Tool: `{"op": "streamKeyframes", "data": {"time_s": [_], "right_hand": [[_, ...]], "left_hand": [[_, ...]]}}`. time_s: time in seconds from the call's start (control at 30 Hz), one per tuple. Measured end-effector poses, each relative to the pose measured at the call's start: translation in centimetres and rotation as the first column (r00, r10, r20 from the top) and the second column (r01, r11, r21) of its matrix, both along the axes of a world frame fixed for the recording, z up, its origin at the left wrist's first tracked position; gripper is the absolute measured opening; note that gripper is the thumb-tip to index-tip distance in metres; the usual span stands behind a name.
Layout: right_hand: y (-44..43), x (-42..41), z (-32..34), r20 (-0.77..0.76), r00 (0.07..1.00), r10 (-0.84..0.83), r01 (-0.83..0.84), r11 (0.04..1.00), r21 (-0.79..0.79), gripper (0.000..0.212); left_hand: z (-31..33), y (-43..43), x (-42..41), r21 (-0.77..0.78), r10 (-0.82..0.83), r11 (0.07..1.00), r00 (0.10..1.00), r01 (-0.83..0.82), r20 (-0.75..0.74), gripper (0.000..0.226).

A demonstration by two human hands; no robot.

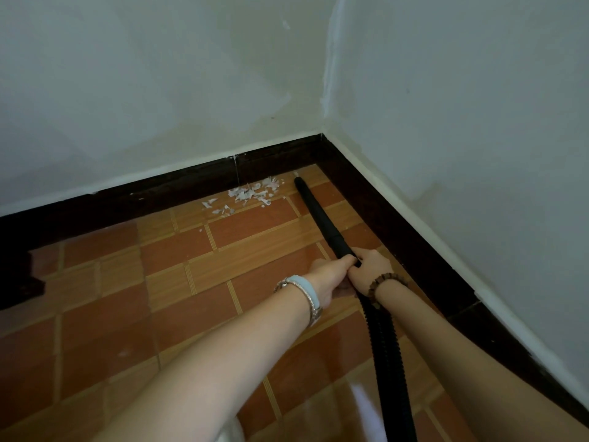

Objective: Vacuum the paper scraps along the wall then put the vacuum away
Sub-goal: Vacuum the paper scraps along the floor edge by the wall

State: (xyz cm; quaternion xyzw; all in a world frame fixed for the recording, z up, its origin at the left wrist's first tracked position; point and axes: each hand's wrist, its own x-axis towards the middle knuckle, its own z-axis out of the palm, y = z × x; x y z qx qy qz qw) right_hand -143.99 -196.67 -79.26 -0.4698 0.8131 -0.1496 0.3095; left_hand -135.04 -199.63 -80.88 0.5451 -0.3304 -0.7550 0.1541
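Fingers (342, 264) round vac wand (318, 215), scraps (251, 194) nr tip

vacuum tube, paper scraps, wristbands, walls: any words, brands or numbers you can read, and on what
No readable text anywhere.
Paper scraps: any print is too small to read.
Vacuum tube and hose: plain black, no label showing.
Wristband and bead bracelet: no markings visible.
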Motion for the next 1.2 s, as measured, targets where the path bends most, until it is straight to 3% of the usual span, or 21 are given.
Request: {"op": "streamKeyframes", "data": {"time_s": [0.17,0.53,0.63,0.73,1.2], "right_hand": [[1.2,1.8,0.4,0.027,0.999,0.028,-0.027,1.000,-0.011,0.036],[3.6,4.2,0.3,0.042,0.998,0.048,-0.048,0.999,0.003,0.032],[4.6,3.6,0.6,0.018,0.999,0.033,-0.033,0.999,0.019,0.028],[5.3,2.9,1.2,0.040,0.998,0.046,-0.046,0.999,0.007,0.027],[4.5,5.2,1.1,0.067,0.978,0.196,-0.199,0.979,0.039,0.024]], "left_hand": [[-0.3,1.0,1.8,-0.004,0.026,1.000,1.000,-0.026,0.009,0.019],[0.2,3.4,5.3,0.039,-0.020,0.999,0.997,0.023,-0.080,0.035],[1.1,4.2,5.1,0.075,-0.078,0.993,0.990,0.087,-0.118,0.019],[1.1,4.5,4.7,0.090,-0.080,0.992,0.987,0.094,-0.142,0.018],[-0.3,3.1,7.0,0.082,0.185,0.981,0.976,-0.176,-0.116,0.027]]}}
